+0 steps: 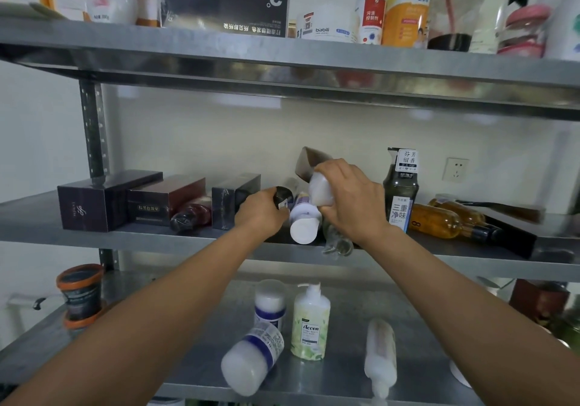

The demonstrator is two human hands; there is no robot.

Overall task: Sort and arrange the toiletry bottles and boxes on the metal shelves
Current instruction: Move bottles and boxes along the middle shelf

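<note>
While both hands reach the middle metal shelf (163, 236), left hand (262, 214) fingers closed round a small black-capped bottle (283, 196), right hand (351, 200) gripping a white plastic bottle (320, 189), green "Accen" pump bottle (310, 322) below.

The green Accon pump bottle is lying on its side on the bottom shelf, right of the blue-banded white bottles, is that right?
Not quite. The head view shows the green Accon pump bottle standing upright, pump on top, not lying on its side. The rest holds: it is on the bottom shelf, right of the blue-banded white bottles.
</note>
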